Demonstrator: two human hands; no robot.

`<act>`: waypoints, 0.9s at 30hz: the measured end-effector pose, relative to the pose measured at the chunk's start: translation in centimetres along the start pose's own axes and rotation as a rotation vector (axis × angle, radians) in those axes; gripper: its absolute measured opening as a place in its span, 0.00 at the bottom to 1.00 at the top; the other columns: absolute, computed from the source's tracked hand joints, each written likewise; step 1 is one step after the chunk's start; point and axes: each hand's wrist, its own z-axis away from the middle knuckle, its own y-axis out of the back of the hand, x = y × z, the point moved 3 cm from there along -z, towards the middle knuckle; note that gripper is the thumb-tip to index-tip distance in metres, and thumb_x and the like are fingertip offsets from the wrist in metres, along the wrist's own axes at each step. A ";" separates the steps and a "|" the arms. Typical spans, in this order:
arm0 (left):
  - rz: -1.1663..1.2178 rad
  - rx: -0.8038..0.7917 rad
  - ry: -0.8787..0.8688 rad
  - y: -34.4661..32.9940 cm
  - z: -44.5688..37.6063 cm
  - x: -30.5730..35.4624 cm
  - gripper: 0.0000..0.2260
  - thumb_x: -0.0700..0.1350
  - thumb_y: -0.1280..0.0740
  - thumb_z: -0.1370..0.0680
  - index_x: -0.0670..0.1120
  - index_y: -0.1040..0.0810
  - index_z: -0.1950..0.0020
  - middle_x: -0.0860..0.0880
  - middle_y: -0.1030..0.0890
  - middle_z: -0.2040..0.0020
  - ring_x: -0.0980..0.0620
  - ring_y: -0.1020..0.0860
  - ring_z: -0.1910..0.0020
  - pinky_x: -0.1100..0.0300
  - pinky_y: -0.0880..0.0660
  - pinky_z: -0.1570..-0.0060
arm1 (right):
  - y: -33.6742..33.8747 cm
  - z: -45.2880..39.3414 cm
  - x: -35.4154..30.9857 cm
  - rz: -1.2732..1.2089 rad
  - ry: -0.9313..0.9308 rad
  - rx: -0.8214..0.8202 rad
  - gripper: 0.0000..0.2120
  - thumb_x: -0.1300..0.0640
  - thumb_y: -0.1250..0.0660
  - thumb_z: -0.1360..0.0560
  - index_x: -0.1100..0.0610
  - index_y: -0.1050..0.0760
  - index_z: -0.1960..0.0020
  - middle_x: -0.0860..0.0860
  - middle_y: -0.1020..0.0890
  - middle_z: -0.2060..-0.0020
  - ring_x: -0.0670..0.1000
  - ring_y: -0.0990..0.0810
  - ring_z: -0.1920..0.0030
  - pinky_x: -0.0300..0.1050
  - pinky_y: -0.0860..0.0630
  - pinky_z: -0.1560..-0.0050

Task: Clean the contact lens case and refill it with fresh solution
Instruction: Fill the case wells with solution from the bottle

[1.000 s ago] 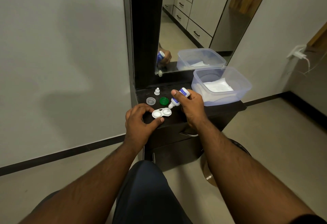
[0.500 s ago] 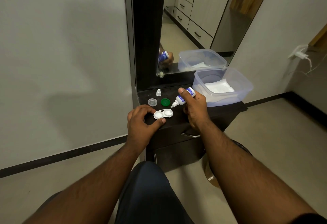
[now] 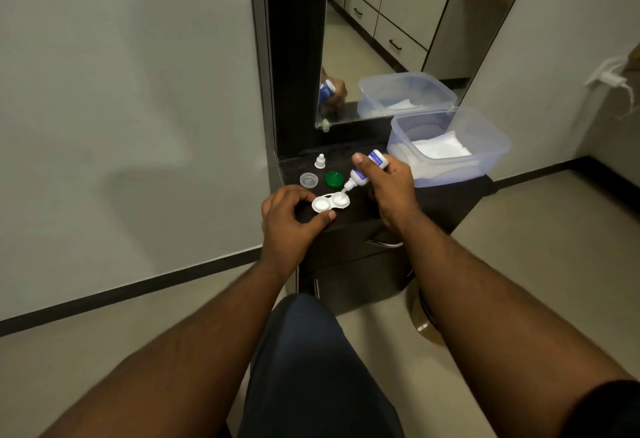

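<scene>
A white contact lens case (image 3: 330, 202) with two open wells lies on the dark cabinet top (image 3: 360, 214). My left hand (image 3: 289, 221) pinches its left end between thumb and fingers. My right hand (image 3: 389, 191) holds a small white and blue solution bottle (image 3: 364, 172) tipped down to the left, its nozzle just above the case's right well. Behind the case lie a clear lid (image 3: 309, 180), a green lid (image 3: 334, 179) and the small white bottle cap (image 3: 320, 161).
A clear plastic tub (image 3: 485, 164) with white tissue inside stands at the right of the cabinet top. A mirror (image 3: 391, 39) rises behind it. A wall is at the left, and the cabinet's front edge with a drawer handle (image 3: 384, 243) is below my hands.
My right hand has brought the bottle back down and left, so its nozzle is over the right well again. My left hand stays on the case.
</scene>
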 end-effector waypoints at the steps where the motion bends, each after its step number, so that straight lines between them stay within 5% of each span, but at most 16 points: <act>1: -0.004 0.002 -0.005 0.0 0.1 0.0 0.18 0.61 0.30 0.34 0.50 0.20 0.53 0.57 0.23 0.48 0.55 0.28 0.44 0.66 0.36 0.44 | 0.0 0.0 0.0 -0.007 -0.005 0.005 0.12 0.48 0.28 0.29 0.56 0.24 0.60 0.54 0.21 0.65 0.45 0.27 0.68 0.38 0.29 0.67; 10: 0.059 -0.027 0.056 0.5 0.1 0.5 0.18 0.55 0.24 0.32 0.51 0.22 0.45 0.57 0.22 0.47 0.55 0.28 0.42 0.65 0.32 0.45 | 0.6 -0.8 0.7 -0.189 -0.040 -0.069 0.06 0.56 0.28 0.29 0.57 0.21 0.54 0.53 0.20 0.63 0.46 0.26 0.66 0.41 0.29 0.65; 15: 0.280 0.223 0.038 1.9 -2.6 3.9 0.07 0.44 0.29 0.25 0.46 0.20 0.48 0.52 0.19 0.54 0.63 0.22 0.55 0.75 0.31 0.55 | 0.7 -1.3 1.0 -0.306 -0.053 -0.107 0.11 0.67 0.29 0.30 0.58 0.25 0.50 0.60 0.20 0.48 0.54 0.20 0.51 0.46 0.21 0.52; 20: -0.132 -0.029 0.090 0.3 -9.8 4.6 0.15 0.45 0.29 0.26 0.44 0.20 0.41 0.46 0.19 0.45 0.52 0.21 0.49 0.68 0.26 0.55 | 0.8 -1.6 1.2 -0.355 -0.018 -0.102 0.14 0.72 0.30 0.31 0.56 0.30 0.55 0.56 0.19 0.57 0.53 0.20 0.56 0.48 0.23 0.52; 23: -0.281 -0.166 0.110 -0.9 -11.3 4.8 0.18 0.46 0.28 0.27 0.45 0.23 0.38 0.45 0.19 0.45 0.47 0.21 0.47 0.55 0.24 0.46 | 0.9 -1.8 1.5 -0.368 -0.016 -0.126 0.18 0.71 0.29 0.31 0.55 0.28 0.47 0.56 0.17 0.50 0.52 0.18 0.52 0.43 0.22 0.55; 27: -0.368 -0.152 0.096 -1.4 -11.4 4.4 0.15 0.47 0.26 0.28 0.45 0.22 0.44 0.47 0.19 0.50 0.47 0.21 0.52 0.56 0.25 0.53 | 0.7 -2.2 2.0 -0.355 -0.023 -0.135 0.18 0.69 0.30 0.29 0.53 0.24 0.43 0.55 0.18 0.44 0.52 0.20 0.43 0.45 0.23 0.46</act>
